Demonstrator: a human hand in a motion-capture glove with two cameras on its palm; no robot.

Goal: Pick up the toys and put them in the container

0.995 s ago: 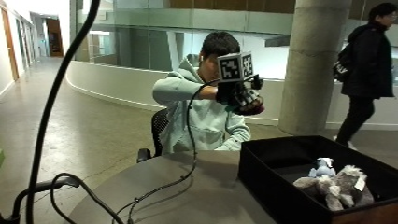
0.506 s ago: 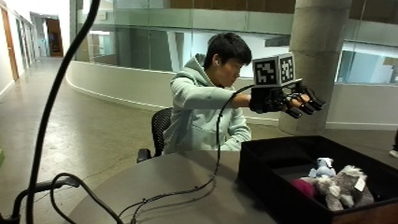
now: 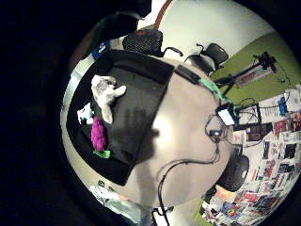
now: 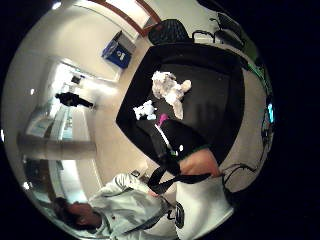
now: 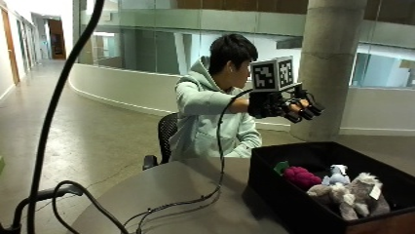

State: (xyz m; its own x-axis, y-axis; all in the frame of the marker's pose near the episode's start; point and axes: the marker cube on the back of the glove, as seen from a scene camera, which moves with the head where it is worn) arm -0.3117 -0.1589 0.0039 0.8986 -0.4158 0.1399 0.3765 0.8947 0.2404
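My gloved right hand [image 5: 290, 104] is raised high above the black container [image 5: 279, 192], its fingers relaxed and holding nothing. Three toys lie inside the container: a purple grape toy [image 5: 301, 176] with a green leaf, a small white and blue toy [image 5: 336, 174], and a grey plush animal [image 5: 348, 195]. The little finger side palm view looks straight down on the container [image 3: 141, 101], with the plush [image 3: 106, 93], the small white toy [image 3: 85, 114] and the purple toy [image 3: 98, 134] along one wall. In the thumb side palm view the plush [image 4: 170, 90] and the white toy [image 4: 145, 110] show in the container [image 4: 215, 85].
The container stands at one end of a round grey table [image 5: 175, 195]. A black cable [image 5: 195, 200] trails across the tabletop. An office chair [image 5: 166, 134] is behind the seated person, and a concrete column [image 5: 330, 63] rises behind the hand.
The hand swung from in front of the person's chest out over the container and its fingers opened. The purple toy now lies in the container.
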